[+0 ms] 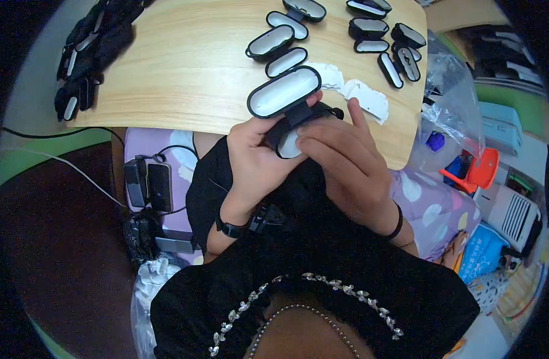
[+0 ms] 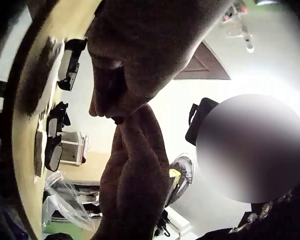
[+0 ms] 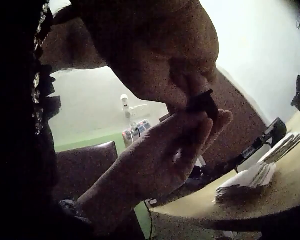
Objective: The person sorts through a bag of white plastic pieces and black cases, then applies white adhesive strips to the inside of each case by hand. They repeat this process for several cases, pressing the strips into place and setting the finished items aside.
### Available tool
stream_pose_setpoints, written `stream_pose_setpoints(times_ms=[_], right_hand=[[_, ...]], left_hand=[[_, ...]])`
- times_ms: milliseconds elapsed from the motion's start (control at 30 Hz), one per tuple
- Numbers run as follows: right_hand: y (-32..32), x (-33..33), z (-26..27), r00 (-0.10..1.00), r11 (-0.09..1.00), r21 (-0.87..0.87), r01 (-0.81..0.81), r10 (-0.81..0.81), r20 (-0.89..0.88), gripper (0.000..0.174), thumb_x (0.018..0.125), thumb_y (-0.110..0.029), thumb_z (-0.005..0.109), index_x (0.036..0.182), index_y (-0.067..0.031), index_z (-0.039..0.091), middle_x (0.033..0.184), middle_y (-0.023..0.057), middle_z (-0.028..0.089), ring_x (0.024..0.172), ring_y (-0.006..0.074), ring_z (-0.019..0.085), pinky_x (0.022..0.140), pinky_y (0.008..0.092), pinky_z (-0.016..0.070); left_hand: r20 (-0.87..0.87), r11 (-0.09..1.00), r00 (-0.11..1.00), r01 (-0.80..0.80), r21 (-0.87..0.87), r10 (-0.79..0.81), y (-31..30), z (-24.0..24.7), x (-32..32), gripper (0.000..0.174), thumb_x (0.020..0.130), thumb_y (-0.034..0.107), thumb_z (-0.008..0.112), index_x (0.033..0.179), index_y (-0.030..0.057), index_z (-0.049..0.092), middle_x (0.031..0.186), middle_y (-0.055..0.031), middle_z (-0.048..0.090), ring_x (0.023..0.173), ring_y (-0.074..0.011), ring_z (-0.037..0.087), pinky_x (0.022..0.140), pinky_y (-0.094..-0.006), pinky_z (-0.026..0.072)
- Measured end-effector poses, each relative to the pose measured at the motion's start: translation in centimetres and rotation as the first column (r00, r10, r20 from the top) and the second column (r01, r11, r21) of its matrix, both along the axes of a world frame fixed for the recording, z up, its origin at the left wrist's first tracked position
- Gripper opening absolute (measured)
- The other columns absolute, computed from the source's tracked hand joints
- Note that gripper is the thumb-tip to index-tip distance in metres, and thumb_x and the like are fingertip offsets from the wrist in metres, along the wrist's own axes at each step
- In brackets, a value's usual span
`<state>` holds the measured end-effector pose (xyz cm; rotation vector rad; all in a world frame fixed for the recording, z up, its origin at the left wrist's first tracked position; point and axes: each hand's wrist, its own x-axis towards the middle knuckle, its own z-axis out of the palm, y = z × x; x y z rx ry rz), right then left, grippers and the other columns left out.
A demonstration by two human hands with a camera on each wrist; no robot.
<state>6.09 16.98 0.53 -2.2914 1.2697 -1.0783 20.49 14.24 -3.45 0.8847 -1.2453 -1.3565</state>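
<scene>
In the head view, a small black case [image 1: 284, 91] has two oval parts with white insides, joined by a wide black strap. The left hand [image 1: 253, 158] grips it from the left, over the table's front edge, with the larger part turned up. The right hand [image 1: 352, 161] comes in from the right. Its fingertips press at the white inside of the lower part, and one finger sticks up. Both wrist views are dark: the hands meet there, with a black bit of the case [image 3: 204, 104] between them in the right wrist view.
More such cases [image 1: 271, 43] lie opened on the wooden table [image 1: 179, 66], others at right [image 1: 369, 28]. White flat pieces [image 1: 367, 100] sit near the front edge. Dark cases [image 1: 86, 54] pile up at left. A clear plastic bag [image 1: 451, 102] hangs beside the table. A phone [image 1: 159, 186] rests at lower left.
</scene>
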Motion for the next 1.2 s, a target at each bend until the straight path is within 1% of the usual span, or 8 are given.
stream_pose_setpoints(times_ms=[233,367,467,567,667,767,867,1200], right_hand=[[0.4,1.0,-0.6,0.969,0.997,-0.07,0.008,-0.025,-0.245,0.028,0.075,-0.007,0.059,0.102,-0.0024,0.062,0.108,0.0111,0.06,0.103,0.028,0.06,0.104,0.0553,0.0338],[0.2,1.9,-0.4,0.927,0.998,-0.054,0.019,-0.037,-0.373,0.028,0.074,-0.008,0.062,0.101,-0.0034,0.062,0.108,0.0107,0.06,0.104,0.0271,0.059,0.104,0.0551,0.0341],[-1.2,0.7,-0.6,0.986,0.984,-0.07,-0.161,0.157,-0.059,0.028,0.073,-0.007,0.066,0.101,-0.0039,0.063,0.103,0.0103,0.06,0.098,0.0254,0.06,0.096,0.0494,0.0432],[-0.8,0.5,-1.3,0.985,0.987,0.02,0.156,-0.157,0.065,0.026,0.071,-0.001,0.072,0.097,-0.0038,0.066,0.09,0.0097,0.062,0.082,0.0243,0.062,0.077,0.0373,0.0492],[-2.2,0.8,-3.6,0.994,0.971,0.212,0.11,-0.106,-0.03,0.023,0.074,-0.006,0.073,0.095,-0.003,0.066,0.083,0.01,0.06,0.075,0.0241,0.06,0.063,0.0321,0.0473],[-2.7,0.9,-4.4,0.984,0.962,0.236,0.141,-0.109,-0.144,0.021,0.074,-0.01,0.073,0.091,-0.0019,0.065,0.081,0.0101,0.06,0.073,0.024,0.06,0.063,0.0309,0.0473],[-3.0,0.7,-4.0,0.993,0.936,0.339,0.1,-0.073,-0.092,0.015,0.075,-0.01,0.069,0.086,-0.0016,0.062,0.08,0.0124,0.056,0.075,0.0321,0.058,0.066,0.039,0.048],[-3.7,0.5,-4.2,0.993,0.944,0.312,0.104,-0.082,-0.085,0.008,0.077,-0.008,0.066,0.082,-0.0019,0.063,0.078,0.0115,0.059,0.071,0.0283,0.059,0.063,0.0352,0.0482]], left_hand=[[-0.011,0.998,0.998,-0.068,-0.008,0.068,0.2,-0.3,0.6,0.042,0.075,0.0,0.069,0.115,-0.0067,0.059,0.115,-0.0187,0.062,0.109,-0.0242,0.059,0.096,-0.0361,0.0451],[0.176,0.99,0.976,-0.115,-0.081,0.128,0.8,-0.4,1.4,0.042,0.075,-0.001,0.069,0.116,-0.0071,0.058,0.115,-0.0188,0.062,0.109,-0.0255,0.059,0.096,-0.0375,0.0454],[0.267,0.977,0.943,-0.164,-0.138,0.196,1.3,-1.8,3.1,0.043,0.074,-0.005,0.068,0.116,-0.0073,0.058,0.116,-0.0193,0.061,0.109,-0.026,0.059,0.096,-0.0379,0.0454],[0.321,0.953,0.9,-0.258,-0.156,0.296,1.5,-2.9,4.8,0.045,0.073,-0.011,0.067,0.117,-0.0077,0.055,0.118,-0.0206,0.06,0.108,-0.0259,0.06,0.095,-0.0357,0.0471],[0.243,0.926,0.9,-0.378,0.023,0.362,1.7,-2.3,4.8,0.041,0.07,-0.002,0.076,0.108,-0.0031,0.062,0.105,-0.0119,0.066,0.096,-0.0185,0.064,0.086,-0.0289,0.0485],[0.369,0.91,0.832,-0.388,-0.146,0.414,2.3,-2.7,5.0,0.039,0.069,0.002,0.079,0.104,-0.0018,0.064,0.101,-0.0109,0.067,0.089,-0.0155,0.064,0.082,-0.0266,0.0491],[0.413,0.929,0.842,-0.37,-0.024,0.346,2.9,-2.3,4.9,0.039,0.068,0.004,0.081,0.103,-0.0016,0.065,0.099,-0.0089,0.067,0.085,-0.0122,0.063,0.078,-0.0244,0.0492],[0.315,0.96,0.918,-0.273,0.063,0.24,2.7,-2.5,5.1,0.043,0.07,0.002,0.079,0.109,-0.0016,0.061,0.103,-0.0087,0.068,0.091,-0.0123,0.064,0.081,-0.0252,0.0499]])
